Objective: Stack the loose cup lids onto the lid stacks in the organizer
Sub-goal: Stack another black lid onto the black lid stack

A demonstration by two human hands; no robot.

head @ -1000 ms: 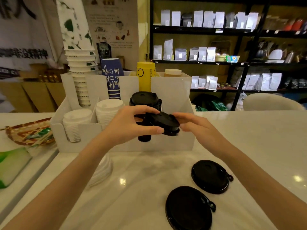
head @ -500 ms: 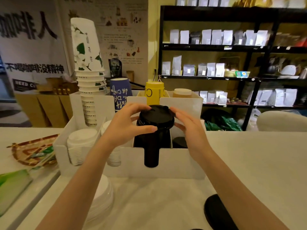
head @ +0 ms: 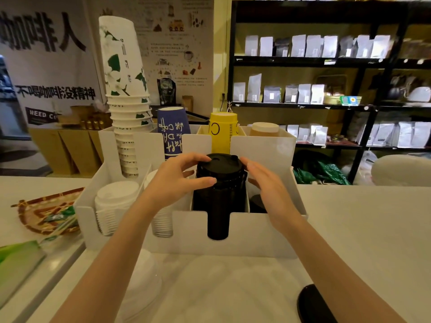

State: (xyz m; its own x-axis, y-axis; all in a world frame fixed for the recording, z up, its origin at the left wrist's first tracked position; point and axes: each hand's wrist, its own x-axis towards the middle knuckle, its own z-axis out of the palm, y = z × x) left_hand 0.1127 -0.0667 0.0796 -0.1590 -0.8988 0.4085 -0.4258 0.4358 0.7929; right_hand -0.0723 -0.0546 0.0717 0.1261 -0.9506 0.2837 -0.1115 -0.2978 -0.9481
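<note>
A tall stack of black lids (head: pixel 218 201) stands in the third front compartment of the white organizer (head: pixel 256 231). The top black lid (head: pixel 220 163) sits on that stack. My left hand (head: pixel 177 180) grips it, fingers over its top and thumb at its front. My right hand (head: pixel 268 185) lies flat along the stack's right side, fingertips at the lid's rim. One loose black lid (head: pixel 312 304) lies on the counter at the bottom right. Two white lid stacks (head: pixel 116 199) fill the left compartments. A low black stack (head: pixel 256 202) is partly hidden behind my right hand.
Cup stacks rise from the organizer's back row: white-green (head: pixel 126 89), blue (head: pixel 171 134), yellow (head: pixel 222 134). A pile of white lids (head: pixel 142 283) lies under my left forearm. A woven tray (head: pixel 44 213) sits at the left. Black shelves (head: pixel 303 103) stand behind.
Both hands carried the black lid from in front of the organizer up onto the black stack. My right hand's fingers have since flattened beside it. The view tilted up.
</note>
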